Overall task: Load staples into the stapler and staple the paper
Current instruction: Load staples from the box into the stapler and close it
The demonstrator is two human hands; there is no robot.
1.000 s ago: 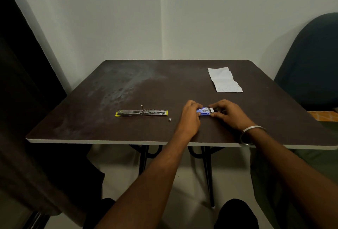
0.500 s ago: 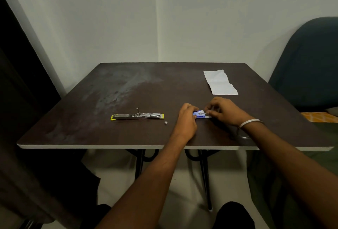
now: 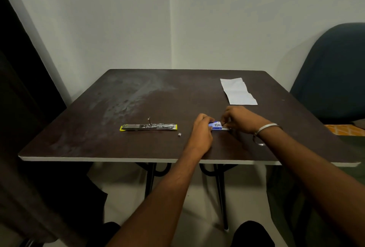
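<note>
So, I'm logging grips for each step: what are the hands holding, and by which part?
Both hold the small blue staple box: left hand at its left end, right hand at its right end, on the table.

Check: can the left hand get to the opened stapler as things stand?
Probably yes. The opened stapler lies flat to the left of the left hand with bare table between; only a small staple piece sits near the path. But that hand is holding the staple box.

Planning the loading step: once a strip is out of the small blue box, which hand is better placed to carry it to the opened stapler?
Probably the left hand: it sits nearer the stapler. The right hand would have to cross it, both being on the staple box.
</note>
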